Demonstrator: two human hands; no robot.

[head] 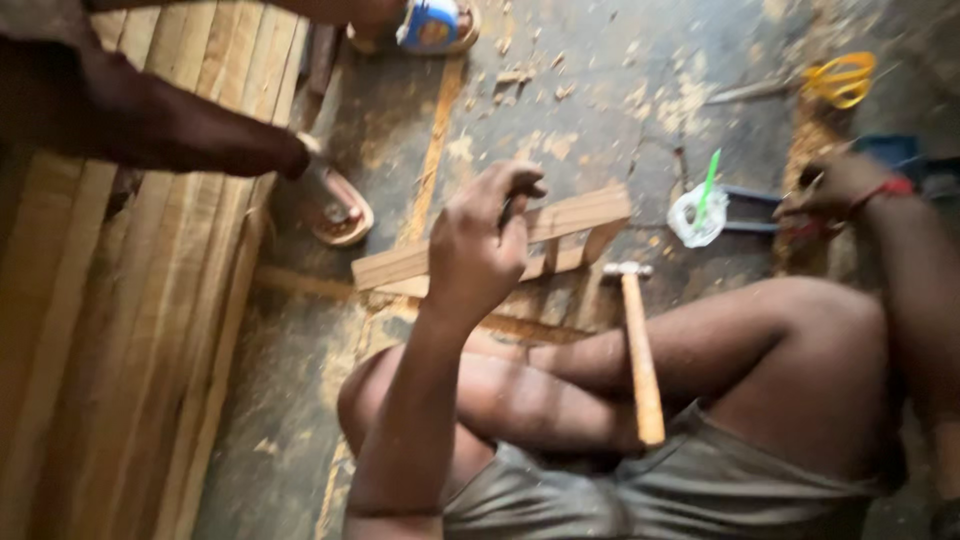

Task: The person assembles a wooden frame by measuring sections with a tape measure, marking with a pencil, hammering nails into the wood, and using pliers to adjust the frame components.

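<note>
My left hand is raised over a wooden piece made of joined slats lying on the floor. Its fingers are pinched shut on a small dark object, too blurred to name. My right hand, with a red band at the wrist, reaches far right to a dark blue tray; its fingers are curled and blurred. A hammer with a wooden handle lies against my folded leg, head pointing away from me. Neither hand touches it.
A stack of long wooden planks fills the left side. Another person's leg and sandalled foot stand beside it. A white plastic bag with a green stick, a yellow-handled tool and a blue-and-white tin lie on the dusty floor.
</note>
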